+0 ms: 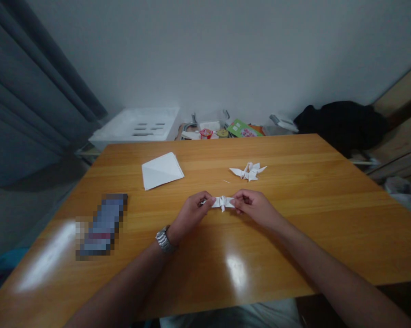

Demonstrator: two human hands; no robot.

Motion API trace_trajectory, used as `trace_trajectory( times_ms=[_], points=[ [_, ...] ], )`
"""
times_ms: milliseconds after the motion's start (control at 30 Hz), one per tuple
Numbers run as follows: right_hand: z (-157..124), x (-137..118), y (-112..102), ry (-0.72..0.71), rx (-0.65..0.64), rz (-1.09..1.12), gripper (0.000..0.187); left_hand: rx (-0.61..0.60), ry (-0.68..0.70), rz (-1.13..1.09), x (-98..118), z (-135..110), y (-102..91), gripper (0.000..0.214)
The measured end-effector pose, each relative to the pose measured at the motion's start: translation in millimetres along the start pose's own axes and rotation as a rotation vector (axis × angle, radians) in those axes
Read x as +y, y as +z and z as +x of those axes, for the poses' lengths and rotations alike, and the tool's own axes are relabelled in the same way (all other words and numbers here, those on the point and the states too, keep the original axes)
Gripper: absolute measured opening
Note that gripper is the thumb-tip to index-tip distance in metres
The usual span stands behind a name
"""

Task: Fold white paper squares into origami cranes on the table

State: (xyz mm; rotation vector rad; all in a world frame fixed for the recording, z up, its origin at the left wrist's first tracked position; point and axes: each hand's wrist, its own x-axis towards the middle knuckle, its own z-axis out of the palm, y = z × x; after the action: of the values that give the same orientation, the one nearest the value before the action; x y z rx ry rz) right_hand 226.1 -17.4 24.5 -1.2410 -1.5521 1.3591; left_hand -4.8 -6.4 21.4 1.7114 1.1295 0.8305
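Observation:
Between my two hands is a small folded white paper figure (222, 203), stretched out sideways with a raised bit at its middle. My left hand (193, 210) pinches its left end between thumb and fingers. On the other side my right hand (252, 206) pinches the right end the same way. Beyond my right hand lies a paper crane (249, 171) with its wings spread. A stack of white paper sheets (162, 171) rests farther back on the left. My fingertips hide the outer ends of the held paper.
The wooden table (205, 269) spans the foreground. A blurred-out phone-like object (104, 225) lies at left. Behind the far edge stand a white foam tray (137, 125), a green booklet (242, 129) and small clutter. A black cloth heap (342, 125) is at back right.

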Motion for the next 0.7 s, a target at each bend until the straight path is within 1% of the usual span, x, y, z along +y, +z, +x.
trace_trajectory(
  times_ms=[133, 333, 467, 567, 600, 700],
  points=[
    [2.2, -5.6, -6.5, 0.041, -0.032, 0.005, 0.038, -0.004, -0.006, 0.063, 2.3, 1.4, -5.8, 0.036],
    [1.7, -10.6, -15.4, 0.052, -0.073, -0.024, 0.041, -0.025, -0.011, 0.110, 9.6, 4.6, -9.0, 0.035],
    [0.8, -8.3, -20.5, 0.026, -0.041, -0.012, 0.039, -0.077, 0.018, 0.127, 17.5, 14.9, -10.6, 0.035],
    [0.1, -1.9, -27.3, -0.021, -0.007, -0.016, 0.035, -0.117, 0.035, 0.105, 20.3, 28.4, -11.5, 0.036],
    [-0.2, 1.4, -30.4, -0.034, 0.014, -0.019, 0.034, -0.109, 0.022, 0.096, 19.8, 34.1, -11.7, 0.037],
    [-1.5, 14.7, -40.2, -0.051, 0.100, 0.001, 0.035, -0.031, -0.028, 0.095, 14.1, 53.6, -12.0, 0.040]
  ],
)
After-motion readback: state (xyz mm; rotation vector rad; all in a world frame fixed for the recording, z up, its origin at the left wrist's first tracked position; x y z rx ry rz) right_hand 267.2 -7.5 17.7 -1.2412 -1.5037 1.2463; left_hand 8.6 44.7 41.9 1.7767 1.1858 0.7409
